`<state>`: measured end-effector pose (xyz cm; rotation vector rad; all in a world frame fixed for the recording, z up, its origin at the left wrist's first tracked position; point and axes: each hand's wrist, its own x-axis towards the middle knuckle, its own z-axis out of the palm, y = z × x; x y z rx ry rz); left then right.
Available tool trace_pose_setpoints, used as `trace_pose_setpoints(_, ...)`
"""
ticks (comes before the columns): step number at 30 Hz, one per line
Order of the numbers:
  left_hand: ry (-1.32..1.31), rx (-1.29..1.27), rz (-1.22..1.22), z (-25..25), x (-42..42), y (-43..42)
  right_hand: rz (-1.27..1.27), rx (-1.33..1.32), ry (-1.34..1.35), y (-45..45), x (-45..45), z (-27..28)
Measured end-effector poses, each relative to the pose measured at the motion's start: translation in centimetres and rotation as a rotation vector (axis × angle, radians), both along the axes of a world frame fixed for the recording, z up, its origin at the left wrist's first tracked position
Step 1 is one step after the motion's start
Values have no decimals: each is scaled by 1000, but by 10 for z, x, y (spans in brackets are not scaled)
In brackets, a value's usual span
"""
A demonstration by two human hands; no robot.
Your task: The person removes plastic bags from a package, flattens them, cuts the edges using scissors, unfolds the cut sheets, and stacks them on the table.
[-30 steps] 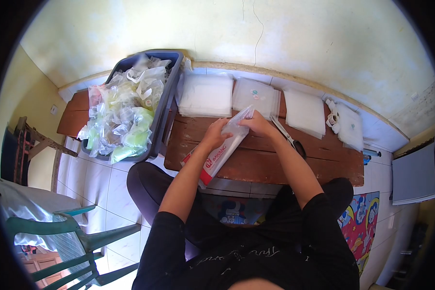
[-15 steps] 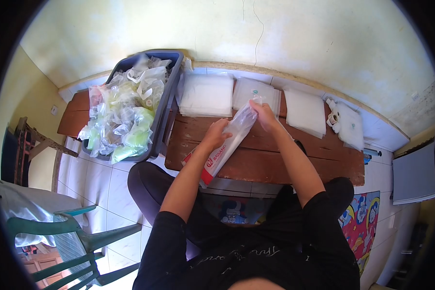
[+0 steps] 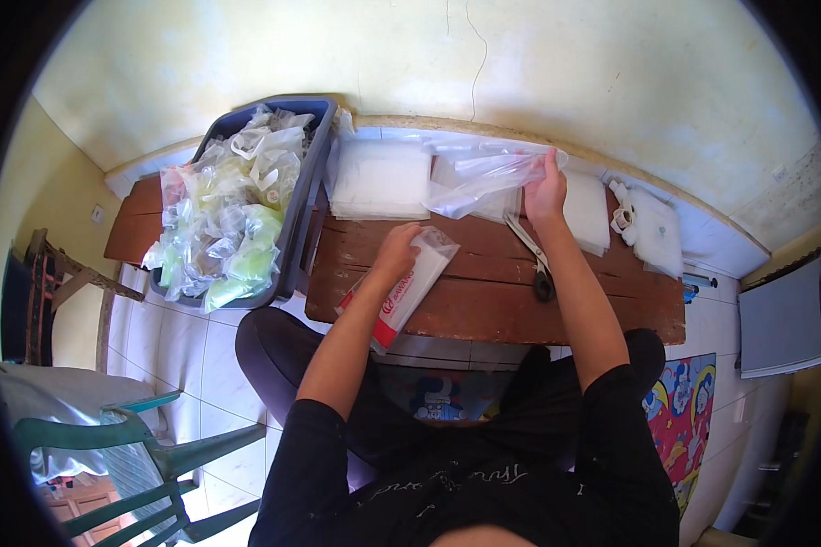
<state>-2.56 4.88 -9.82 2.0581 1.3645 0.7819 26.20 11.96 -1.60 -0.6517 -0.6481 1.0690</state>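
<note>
My left hand (image 3: 397, 256) is closed on a white and red plastic packet (image 3: 417, 284) with "BAWANG" printed on it, over the front of the brown wooden bench (image 3: 483, 305). Raised to the right, my right hand (image 3: 545, 190) grips one end of a clear plastic bag (image 3: 483, 180). The bag stretches leftward above a flat stack of clear bags, partly hiding it. Scissors (image 3: 536, 260) with black handles lie on the bench just left of my right forearm.
A grey tub (image 3: 315, 182) full of crumpled plastic bags stands on the left. Flat stacks of bags (image 3: 380, 180) line the back of the bench, with a white roll (image 3: 623, 217) between two at the right. A green chair (image 3: 91, 433) is at the lower left.
My right hand has moved up and to the right, pulling the clear bag out of the packet. My left hand has stayed on the packet. The scissors show more fully than half a second ago.
</note>
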Motion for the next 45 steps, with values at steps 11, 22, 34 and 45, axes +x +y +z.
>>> trace_pose_setpoints(11, -80, -75, 271, 25, -8, 6, 199, -127, 37, -50, -9, -17)
trace_pose_setpoints(22, 121, -36, 548, 63, -46, 20, 463, -100, -55, -67, -19, 1)
trace_pose_setpoints(34, -1154, -783, -348, 68, 19, -7, 479, -300, -300, -103, -7, 15)
trace_pose_setpoints(45, -962, -596, -67, 57, 18, -4, 692, -528, -559, -134, 33, -9)
